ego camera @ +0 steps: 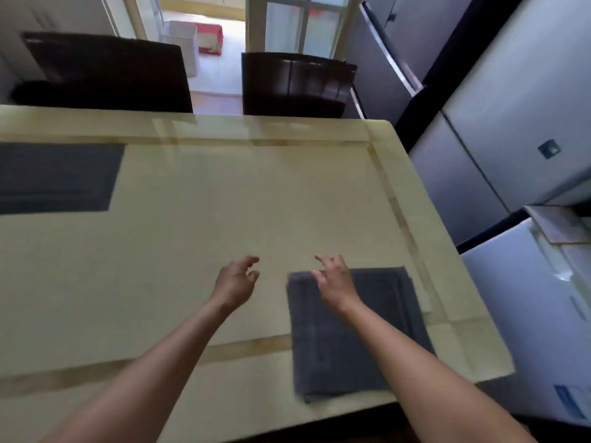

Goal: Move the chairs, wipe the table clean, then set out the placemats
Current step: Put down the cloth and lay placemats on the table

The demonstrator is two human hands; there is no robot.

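A glossy cream table (224, 199) fills the view. One dark grey placemat (377, 334) lies at the near right corner, reaching the near edge. Another grey placemat (54, 177) lies at the far left, cut off by the frame. My right hand (334, 281) hovers over the near placemat's far left corner with fingers loosely curled, holding nothing. My left hand (236, 282) hangs over bare table to the left of that mat, fingers relaxed and empty. Two dark brown chairs stand at the far side: a left chair (108, 71) and a right chair (297, 84).
A silver fridge (499, 116) and white appliances (543, 298) stand close along the table's right side. Beyond the chairs a doorway opens onto a room with a white bin (182, 43) and a red object (209, 36) on the floor.
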